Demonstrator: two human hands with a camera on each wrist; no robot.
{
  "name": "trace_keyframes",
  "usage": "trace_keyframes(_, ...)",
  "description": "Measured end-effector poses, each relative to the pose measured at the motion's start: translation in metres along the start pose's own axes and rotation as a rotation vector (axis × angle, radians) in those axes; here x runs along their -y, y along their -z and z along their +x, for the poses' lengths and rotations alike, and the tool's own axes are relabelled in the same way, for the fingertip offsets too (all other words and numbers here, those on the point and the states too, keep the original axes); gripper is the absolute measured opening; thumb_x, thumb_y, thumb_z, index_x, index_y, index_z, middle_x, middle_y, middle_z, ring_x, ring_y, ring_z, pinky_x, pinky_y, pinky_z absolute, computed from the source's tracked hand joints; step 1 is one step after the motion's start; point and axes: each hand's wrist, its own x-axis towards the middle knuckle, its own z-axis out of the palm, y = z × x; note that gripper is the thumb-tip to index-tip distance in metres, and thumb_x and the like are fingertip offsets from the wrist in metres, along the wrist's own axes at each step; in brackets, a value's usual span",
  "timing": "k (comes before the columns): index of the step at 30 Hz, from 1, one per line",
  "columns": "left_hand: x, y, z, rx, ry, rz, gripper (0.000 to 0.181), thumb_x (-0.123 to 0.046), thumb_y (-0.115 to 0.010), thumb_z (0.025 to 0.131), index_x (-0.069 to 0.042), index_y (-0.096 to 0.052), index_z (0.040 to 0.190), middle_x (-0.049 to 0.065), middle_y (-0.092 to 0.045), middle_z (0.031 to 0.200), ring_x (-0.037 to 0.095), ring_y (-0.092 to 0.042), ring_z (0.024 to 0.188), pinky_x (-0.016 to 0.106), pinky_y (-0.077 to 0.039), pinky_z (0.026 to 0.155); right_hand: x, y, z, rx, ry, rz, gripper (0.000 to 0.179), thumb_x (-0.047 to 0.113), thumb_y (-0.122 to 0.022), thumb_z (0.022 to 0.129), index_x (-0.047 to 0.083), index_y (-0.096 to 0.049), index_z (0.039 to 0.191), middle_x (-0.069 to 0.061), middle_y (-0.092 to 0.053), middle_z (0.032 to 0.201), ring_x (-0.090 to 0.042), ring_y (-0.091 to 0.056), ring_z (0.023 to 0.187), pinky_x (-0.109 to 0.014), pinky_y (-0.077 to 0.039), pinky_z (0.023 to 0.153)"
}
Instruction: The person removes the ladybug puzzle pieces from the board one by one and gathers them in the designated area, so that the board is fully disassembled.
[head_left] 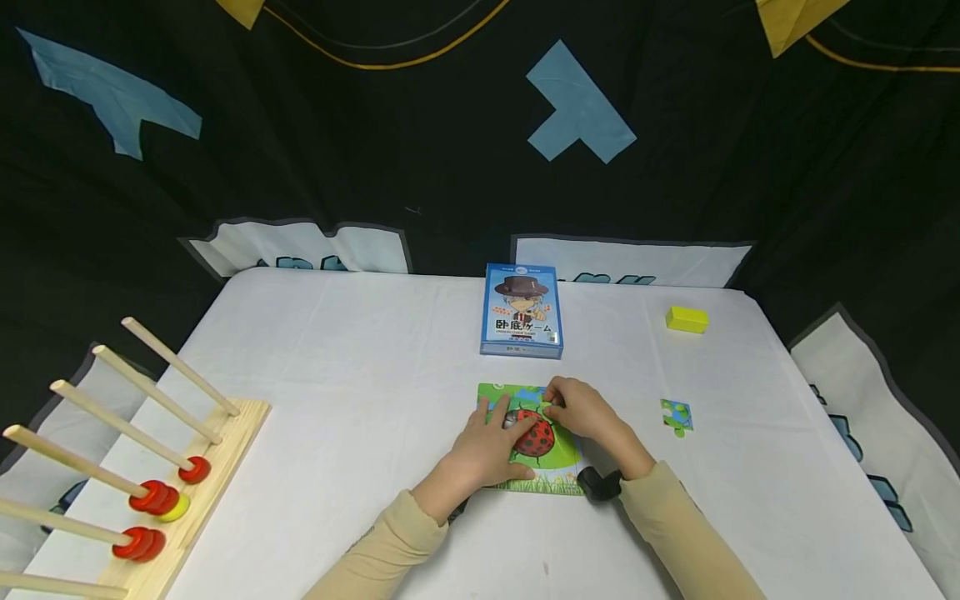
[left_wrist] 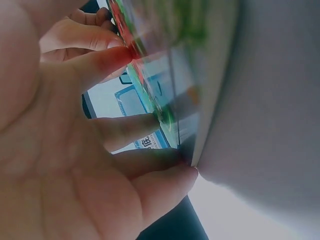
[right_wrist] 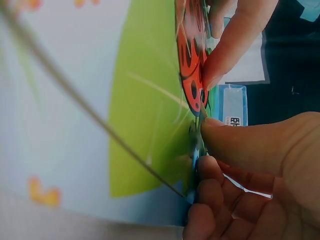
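A ladybug jigsaw puzzle (head_left: 566, 454) with a green background lies flat on the white table. My left hand (head_left: 483, 446) rests on its left part with the fingers spread, the thumb near the red ladybug (head_left: 534, 438). At the upper right corner my right hand (head_left: 581, 408) pinches a small puzzle piece (right_wrist: 199, 142) between thumb and curled fingers, right at the puzzle's surface; the hand covers most of that piece. One loose blue and green puzzle piece (head_left: 677, 416) lies on the table to the right.
Behind the puzzle lies a blue game box (head_left: 521, 310). A yellow block (head_left: 687, 320) is at the far right. On the left stands a wooden peg board (head_left: 202, 496) with tall pegs and several red and yellow rings. A dark curtain (head_left: 420, 167) hangs behind the white table (head_left: 360, 375).
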Motion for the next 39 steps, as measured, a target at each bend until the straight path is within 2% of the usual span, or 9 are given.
trace_keyframes(5,0.000,-0.003,0.001,0.005,-0.004,-0.009,0.073,-0.055,-0.064,0.075,-0.026,-0.041,0.138,0.019,-0.019,0.145,0.047,-0.016,0.128,0.048,-0.027,0.100,-0.001,0.000,-0.002,-0.009,-0.013,0.010,0.010,0.007,-0.064,0.082,0.005,-0.054,0.084,-0.001,-0.047,0.068,-0.015,-0.043,0.061,-0.027,-0.035,0.055)
trace_keyframes(16,0.000,-0.002,0.001,0.000,-0.015,-0.014,0.074,-0.055,-0.064,0.074,-0.024,-0.041,0.138,0.020,-0.015,0.146,0.048,-0.016,0.128,0.048,-0.027,0.100,-0.001,0.001,-0.003,-0.011,-0.024,0.123,0.009,0.005,-0.062,0.083,0.002,-0.056,0.089,-0.001,-0.050,0.070,-0.014,-0.044,0.061,-0.026,-0.037,0.054)
trace_keyframes(20,0.001,-0.001,0.000,0.003,-0.019,-0.013,0.075,-0.055,-0.064,0.074,-0.024,-0.040,0.139,0.021,-0.013,0.147,0.048,-0.016,0.128,0.048,-0.027,0.100,-0.003,0.000,-0.003,-0.007,-0.006,0.139,0.008,0.010,-0.060,0.087,0.002,-0.059,0.089,-0.001,-0.051,0.069,-0.013,-0.044,0.059,-0.026,-0.037,0.054)
trace_keyframes(25,0.003,-0.002,0.000,0.017,-0.021,-0.038,0.072,-0.052,-0.064,0.076,-0.025,-0.040,0.138,0.022,-0.010,0.147,0.048,-0.014,0.129,0.049,-0.026,0.100,-0.004,-0.001,-0.002,-0.016,0.012,0.140,0.009,0.011,-0.059,0.087,0.004,-0.060,0.082,0.000,-0.051,0.067,-0.013,-0.044,0.059,-0.026,-0.037,0.053)
trace_keyframes(28,0.004,-0.002,-0.001,0.030,-0.014,-0.044,0.070,-0.051,-0.063,0.077,-0.027,-0.040,0.138,0.024,-0.010,0.146,0.047,-0.013,0.129,0.048,-0.025,0.101,-0.008,0.002,-0.003,-0.037,0.020,0.183,0.008,0.010,-0.060,0.087,0.002,-0.060,0.084,-0.001,-0.052,0.068,-0.013,-0.044,0.059,-0.026,-0.038,0.054)
trace_keyframes(31,0.004,-0.001,-0.001,0.042,-0.006,-0.050,0.069,-0.051,-0.063,0.077,-0.028,-0.039,0.138,0.026,-0.011,0.145,0.045,-0.012,0.130,0.048,-0.024,0.102,-0.018,0.011,-0.006,-0.057,0.029,0.251,0.009,0.009,-0.059,0.088,0.000,-0.061,0.086,-0.002,-0.052,0.069,-0.014,-0.044,0.059,-0.028,-0.038,0.053)
trace_keyframes(35,0.003,0.000,-0.002,0.050,-0.006,-0.064,0.069,-0.051,-0.063,0.077,-0.028,-0.039,0.138,0.025,-0.011,0.146,0.045,-0.012,0.131,0.047,-0.023,0.102,-0.044,0.035,-0.020,-0.066,-0.006,0.321,0.012,0.009,-0.058,0.088,-0.003,-0.060,0.088,-0.004,-0.052,0.072,-0.016,-0.045,0.063,-0.029,-0.039,0.056)
trace_keyframes(39,0.003,0.001,-0.002,0.046,-0.004,-0.064,0.069,-0.051,-0.063,0.077,-0.028,-0.040,0.138,0.025,-0.011,0.146,0.044,-0.011,0.131,0.047,-0.022,0.103,-0.074,0.063,-0.041,-0.060,-0.077,0.309,0.015,0.009,-0.057,0.088,-0.006,-0.058,0.093,-0.005,-0.052,0.075,-0.017,-0.045,0.066,-0.029,-0.039,0.057)
